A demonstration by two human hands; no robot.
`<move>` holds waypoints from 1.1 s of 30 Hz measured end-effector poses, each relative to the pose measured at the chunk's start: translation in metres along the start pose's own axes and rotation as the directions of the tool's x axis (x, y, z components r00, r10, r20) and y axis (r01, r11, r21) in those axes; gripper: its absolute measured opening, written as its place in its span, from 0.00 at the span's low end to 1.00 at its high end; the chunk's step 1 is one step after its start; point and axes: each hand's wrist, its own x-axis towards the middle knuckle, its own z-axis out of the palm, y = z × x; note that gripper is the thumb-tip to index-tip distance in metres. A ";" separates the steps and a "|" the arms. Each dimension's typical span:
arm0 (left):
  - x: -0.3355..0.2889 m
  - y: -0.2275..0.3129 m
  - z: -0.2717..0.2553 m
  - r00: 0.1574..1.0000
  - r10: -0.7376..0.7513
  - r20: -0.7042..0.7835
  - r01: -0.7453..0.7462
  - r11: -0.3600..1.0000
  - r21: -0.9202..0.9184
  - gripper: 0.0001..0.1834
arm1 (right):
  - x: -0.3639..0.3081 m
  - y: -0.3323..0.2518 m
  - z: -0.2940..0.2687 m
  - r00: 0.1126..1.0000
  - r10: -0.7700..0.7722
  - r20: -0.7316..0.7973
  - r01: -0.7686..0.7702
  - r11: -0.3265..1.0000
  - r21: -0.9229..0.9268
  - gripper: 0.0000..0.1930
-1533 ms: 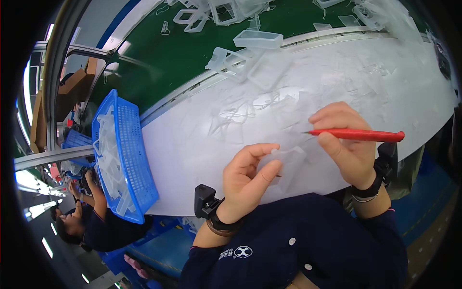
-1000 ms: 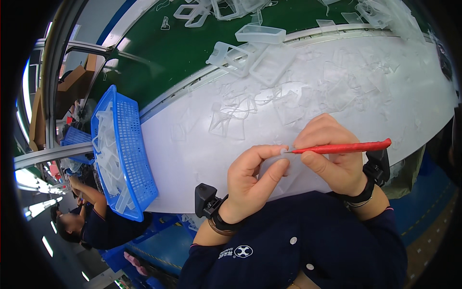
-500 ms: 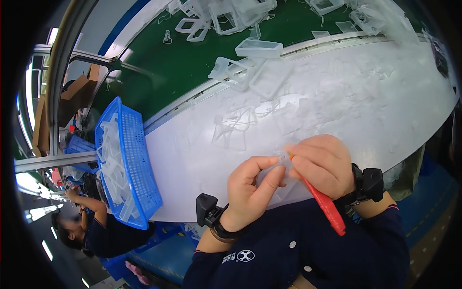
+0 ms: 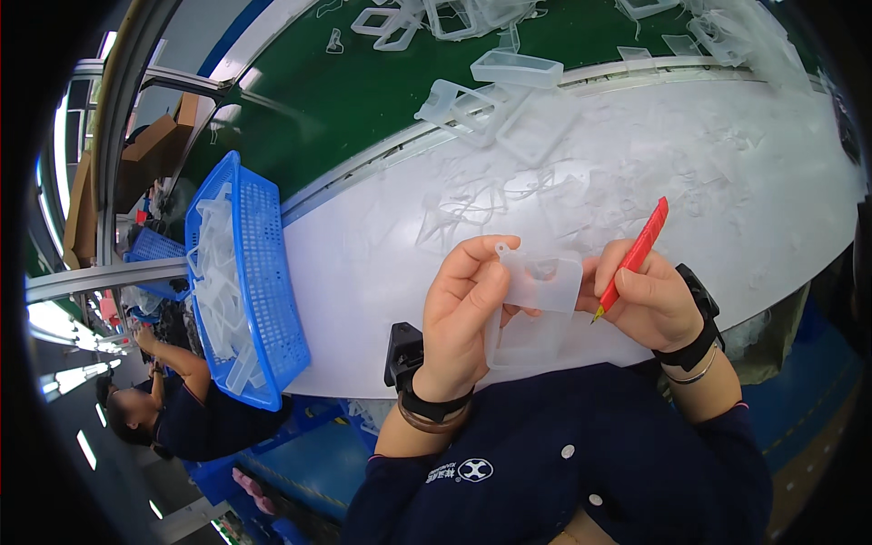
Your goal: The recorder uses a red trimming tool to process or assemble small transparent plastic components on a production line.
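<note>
In my left hand (image 4: 465, 313) is a translucent plastic part (image 4: 542, 283), pinched along its left side between thumb and fingers. It has a flat upper panel with a rounded notch, a small ringed tab at its top left corner and a frame-like lower portion. My right hand (image 4: 649, 295) grips a red utility knife (image 4: 640, 250) like a pen. The knife's yellowish tip points down and left, a little to the right of the part. Fingertips of the right hand are at the part's right edge; whether they press on it I cannot tell.
A blue basket (image 4: 272, 300) filled with translucent parts stands at the left. Thin plastic trimmings (image 4: 463, 204) litter the white table (image 4: 354, 272). More clear frames (image 4: 518, 68) lie at its far edge and on the green surface (image 4: 363, 100) beyond. Another person (image 4: 177, 400) works at far left.
My hands have moved apart, bringing the plastic part into fuller view. The knife has swung from handle-down to handle-up, its tip now away from the part. The whole view has shifted slightly.
</note>
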 end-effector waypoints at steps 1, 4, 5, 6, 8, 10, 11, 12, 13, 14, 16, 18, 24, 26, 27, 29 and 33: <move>0.000 -0.004 -0.009 0.999 0.009 0.032 -0.009 1.000 0.008 0.16 | 0.002 0.001 0.002 0.999 -0.036 0.017 0.036 0.999 0.022 0.08; 0.005 -0.017 0.000 0.955 0.285 -0.076 -0.230 0.881 0.413 0.20 | 0.002 -0.004 0.007 0.994 -0.112 -0.001 0.111 0.980 -0.163 0.06; 0.005 -0.021 0.005 0.898 0.427 -0.103 -0.284 0.745 0.603 0.21 | 0.001 -0.006 0.009 0.991 -0.133 -0.013 0.125 0.958 -0.257 0.05; 0.002 -0.020 -0.005 0.885 0.465 -0.025 -0.322 0.650 0.688 0.24 | 0.000 -0.011 0.013 0.989 -0.150 -0.001 0.138 0.912 -0.386 0.05; -0.003 -0.013 -0.006 0.927 0.348 0.138 -0.353 0.690 0.631 0.23 | 0.000 -0.018 0.021 0.985 -0.172 0.030 0.154 0.773 -0.615 0.04; -0.007 -0.012 0.002 0.964 0.200 0.175 -0.264 0.812 0.521 0.20 | 0.001 -0.018 0.023 0.974 -0.205 0.099 0.213 0.663 -0.718 0.04; -0.007 -0.012 0.001 0.970 0.179 0.163 -0.238 0.828 0.508 0.19 | 0.002 -0.018 0.024 0.966 -0.220 0.136 0.244 0.599 -0.763 0.04; -0.007 -0.013 0.000 0.976 0.156 0.151 -0.211 0.843 0.495 0.18 | 0.003 -0.017 0.024 0.967 -0.216 0.136 0.244 0.631 -0.737 0.04; -0.008 -0.013 -0.001 0.981 0.134 0.139 -0.185 0.857 0.481 0.17 | 0.003 -0.016 0.024 0.968 -0.212 0.136 0.244 0.661 -0.709 0.04; -0.007 -0.013 -0.001 0.983 0.129 0.128 -0.174 0.872 0.458 0.16 | 0.003 -0.015 0.023 0.969 -0.209 0.131 0.241 0.690 -0.682 0.04; -0.008 -0.013 0.001 0.987 0.120 0.106 -0.153 0.899 0.411 0.14 | 0.005 -0.010 0.028 0.980 -0.198 0.009 0.173 0.835 -0.523 0.05; -0.009 -0.012 0.000 0.988 0.102 0.118 -0.145 0.883 0.447 0.14 | 0.006 -0.006 0.025 0.977 -0.211 -0.023 0.179 0.880 -0.439 0.06; -0.011 -0.009 0.002 0.990 0.086 0.114 -0.131 0.871 0.474 0.13 | 0.005 0.002 0.021 0.973 -0.192 -0.131 0.146 0.944 -0.297 0.06; -0.012 -0.008 0.001 0.990 0.084 0.114 -0.128 0.875 0.467 0.12 | 0.006 0.003 0.024 0.954 -0.276 -0.120 0.210 0.897 -0.389 0.05; -0.013 -0.006 0.000 0.988 0.090 0.124 -0.138 0.876 0.462 0.12 | 0.006 0.003 0.025 0.942 -0.316 -0.111 0.241 0.868 -0.434 0.05; -0.016 -0.002 -0.005 0.979 0.144 0.142 -0.192 0.881 0.432 0.11 | 0.008 0.000 0.023 0.874 -0.468 -0.134 0.262 0.685 -0.680 0.05; -0.029 0.014 -0.021 0.954 0.288 0.083 -0.299 0.902 0.310 0.09 | 0.021 -0.037 -0.005 0.529 -0.843 0.094 0.115 -0.038 -0.993 0.04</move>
